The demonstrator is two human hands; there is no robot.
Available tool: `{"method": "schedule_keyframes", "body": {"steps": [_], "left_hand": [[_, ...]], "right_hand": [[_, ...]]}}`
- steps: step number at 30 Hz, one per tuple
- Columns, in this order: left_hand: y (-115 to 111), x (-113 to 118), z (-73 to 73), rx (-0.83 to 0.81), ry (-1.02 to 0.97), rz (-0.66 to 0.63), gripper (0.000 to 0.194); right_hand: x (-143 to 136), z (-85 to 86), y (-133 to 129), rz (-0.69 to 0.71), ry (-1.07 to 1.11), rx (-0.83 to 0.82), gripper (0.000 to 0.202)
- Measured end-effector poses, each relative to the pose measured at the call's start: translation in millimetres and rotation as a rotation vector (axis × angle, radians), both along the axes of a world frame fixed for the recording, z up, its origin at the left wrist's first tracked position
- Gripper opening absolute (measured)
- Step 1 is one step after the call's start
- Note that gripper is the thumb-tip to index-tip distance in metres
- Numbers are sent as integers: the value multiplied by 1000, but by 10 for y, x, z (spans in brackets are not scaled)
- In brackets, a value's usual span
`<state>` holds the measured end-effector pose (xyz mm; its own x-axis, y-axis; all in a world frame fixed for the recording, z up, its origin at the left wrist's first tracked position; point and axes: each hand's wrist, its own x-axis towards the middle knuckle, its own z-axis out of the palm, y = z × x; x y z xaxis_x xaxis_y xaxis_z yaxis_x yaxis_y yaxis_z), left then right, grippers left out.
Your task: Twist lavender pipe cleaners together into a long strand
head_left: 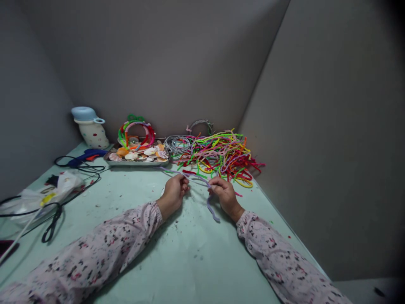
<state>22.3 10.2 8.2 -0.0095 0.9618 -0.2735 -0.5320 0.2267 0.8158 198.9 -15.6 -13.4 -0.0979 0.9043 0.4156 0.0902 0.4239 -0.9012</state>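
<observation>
A lavender pipe cleaner (213, 211) is pinched in my right hand (224, 195), its free end curling down toward the table. Between the hands a lavender length stretches across, with a thin pale strand close under it. My left hand (174, 193) is closed, thumb against fingers, on the left part of that lavender length; the fingers hide just how it is gripped. More lavender sticks out beyond the left hand to the upper left. Short red and green pipe cleaner pieces (193, 172) lie just behind both hands.
A tray (139, 163) of seashells (148, 153) holds fuzzy coloured rings (137, 134). Right of it are coiled grey wire (177, 144) and a heap of bright pipe cleaners (224, 154). A bottle (92, 131), black cable (52, 223) and plastic bag (65, 183) are at left. Walls enclose the table.
</observation>
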Motion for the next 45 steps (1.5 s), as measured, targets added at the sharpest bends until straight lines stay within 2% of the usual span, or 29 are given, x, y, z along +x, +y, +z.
{"method": "schedule_keyframes", "body": {"steps": [9, 15, 18, 23, 28, 33, 37, 45], "left_hand": [[8, -44, 8, 67, -9, 34, 8], [-20, -29, 47, 201, 175, 33, 6], [-62, 5, 74, 244, 213, -13, 9], [-170, 58, 101, 293, 224, -149, 25], [-268, 101, 105, 325, 296, -293, 26], [-276, 116, 63, 394, 384, -289, 23], [-263, 114, 37, 414, 449, -332, 19], [-257, 114, 30, 402, 484, -358, 17]], "right_hand": [[12, 1, 29, -14, 70, -16, 12], [3, 23, 47, -84, 8, 0, 12], [-3, 31, 48, -102, -37, 9, 12], [-5, 13, 52, -106, -114, 17, 13], [-12, 32, 47, -98, -175, 34, 13], [-36, 100, 29, -105, -246, 112, 12], [-50, 143, 10, -109, -318, 177, 12], [-66, 144, 4, -120, -296, 141, 10]]}}
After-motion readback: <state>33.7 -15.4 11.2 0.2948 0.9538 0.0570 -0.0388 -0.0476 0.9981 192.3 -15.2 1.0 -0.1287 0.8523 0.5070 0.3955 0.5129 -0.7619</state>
